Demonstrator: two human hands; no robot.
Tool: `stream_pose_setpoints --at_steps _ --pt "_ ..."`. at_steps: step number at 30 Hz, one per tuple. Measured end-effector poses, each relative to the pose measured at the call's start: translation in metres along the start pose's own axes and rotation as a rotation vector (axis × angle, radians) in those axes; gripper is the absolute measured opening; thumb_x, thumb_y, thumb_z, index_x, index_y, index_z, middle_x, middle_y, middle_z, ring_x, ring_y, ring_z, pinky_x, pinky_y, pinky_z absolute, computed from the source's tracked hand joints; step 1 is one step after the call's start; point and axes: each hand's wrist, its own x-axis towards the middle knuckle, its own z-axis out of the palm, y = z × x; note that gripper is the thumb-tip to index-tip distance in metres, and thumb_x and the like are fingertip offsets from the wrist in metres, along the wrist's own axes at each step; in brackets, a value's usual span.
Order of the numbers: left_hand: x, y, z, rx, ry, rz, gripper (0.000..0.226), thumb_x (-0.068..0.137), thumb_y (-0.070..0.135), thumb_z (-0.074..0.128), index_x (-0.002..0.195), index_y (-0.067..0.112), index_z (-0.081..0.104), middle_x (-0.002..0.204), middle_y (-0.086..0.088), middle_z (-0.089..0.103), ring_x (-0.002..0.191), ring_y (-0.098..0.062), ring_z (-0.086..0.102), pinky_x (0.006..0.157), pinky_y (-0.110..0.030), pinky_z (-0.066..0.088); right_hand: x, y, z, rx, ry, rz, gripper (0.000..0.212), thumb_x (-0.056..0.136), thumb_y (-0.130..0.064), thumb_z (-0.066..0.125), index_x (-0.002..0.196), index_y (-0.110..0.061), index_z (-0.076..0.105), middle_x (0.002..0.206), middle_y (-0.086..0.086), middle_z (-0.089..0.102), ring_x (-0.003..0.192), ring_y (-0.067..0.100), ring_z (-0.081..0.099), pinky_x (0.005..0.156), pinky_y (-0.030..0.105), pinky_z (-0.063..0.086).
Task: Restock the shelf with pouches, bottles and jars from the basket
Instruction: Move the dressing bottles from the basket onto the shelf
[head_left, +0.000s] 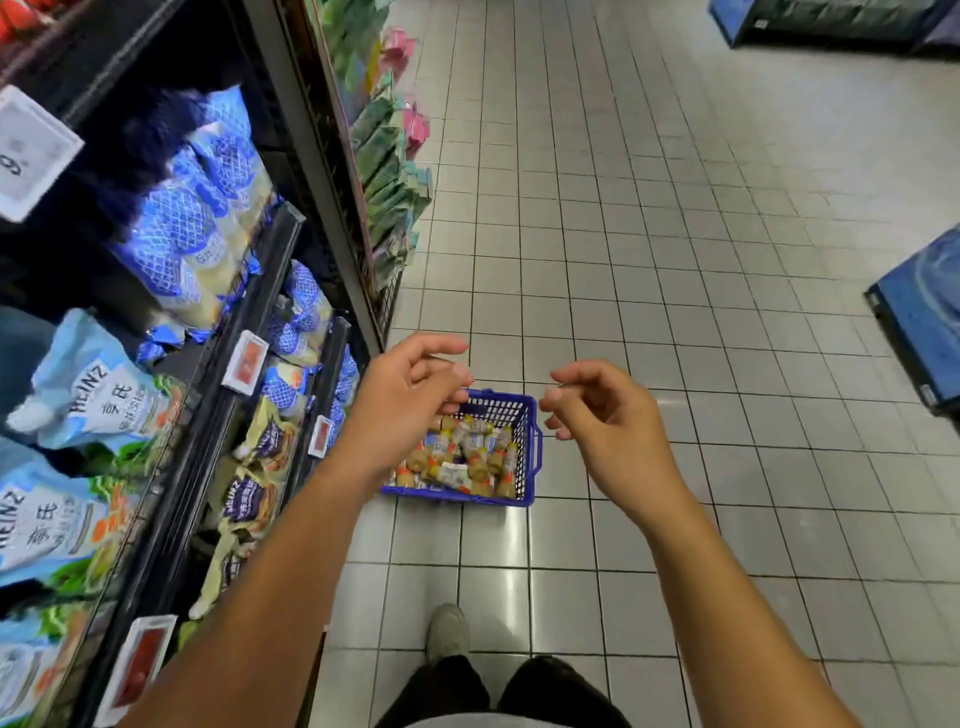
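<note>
Head view. Blue plastic mesh basket (529, 457) with a side handle stands on the white tiled floor (675, 260) and is filled with small jumbled bottles with tan contents (470, 457). Left hand (410, 395) is over the basket's left edge, fingers loosely curled, holding nothing. Right hand (608, 415) is just right of the basket, fingers loosely curled, also empty. The hands are apart and do not touch. Black metal shelf unit (270, 291) stands left of the basket with red price tags (247, 361) on its edges. It carries blue-and-white net-patterned pouches (176, 234), pale blue Heinz pouches (98, 389) and cream-and-purple pouches (260, 457). Grey shoe (447, 631) is on the floor on the near side of the basket.
</note>
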Motion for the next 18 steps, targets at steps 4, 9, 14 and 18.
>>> stream_pose_setpoints --at_steps 4,9,14,18 --pt "0.031 -0.014 -0.006 -0.035 0.0 -0.062 0.02 0.097 0.007 0.06 0.106 0.024 0.065 0.088 -0.005 0.076 0.079 -0.01 0.071 0.072 -0.022 0.059 0.027 0.008 0.006 -0.031 -0.004 0.032 0.01 0.094 -0.011 0.065 0.098 -0.02 0.066 0.086 0.009 0.071 0.075 0.006 0.067 0.064 0.019 0.054" --pt "0.066 -0.031 -0.006 -0.049 0.013 -0.119 0.02 0.096 0.007 0.06 0.105 0.024 0.066 0.086 -0.003 0.076 0.077 -0.01 0.07 0.069 -0.019 0.056 0.063 0.025 0.007 -0.035 -0.003 0.097 0.01 0.095 -0.01 0.064 0.097 -0.019 0.065 0.09 -0.001 0.072 0.077 -0.001 0.068 0.061 0.017 0.054" --pt "0.104 -0.042 -0.002 -0.031 0.031 -0.157 0.019 0.096 0.011 0.061 0.107 0.024 0.066 0.088 -0.002 0.076 0.079 -0.012 0.072 0.069 -0.018 0.056 0.106 0.046 0.003 -0.048 -0.021 0.151 0.008 0.095 -0.008 0.064 0.098 -0.016 0.065 0.095 0.001 0.071 0.077 -0.001 0.068 0.061 0.016 0.053" --pt "0.14 -0.05 0.005 -0.017 0.061 -0.213 0.016 0.097 0.012 0.06 0.106 0.024 0.066 0.085 0.0 0.076 0.078 -0.011 0.072 0.069 -0.019 0.056 0.146 0.063 -0.005 -0.038 -0.037 0.219 0.006 0.094 -0.011 0.065 0.099 -0.015 0.066 0.089 0.004 0.071 0.075 0.001 0.069 0.06 0.018 0.054"
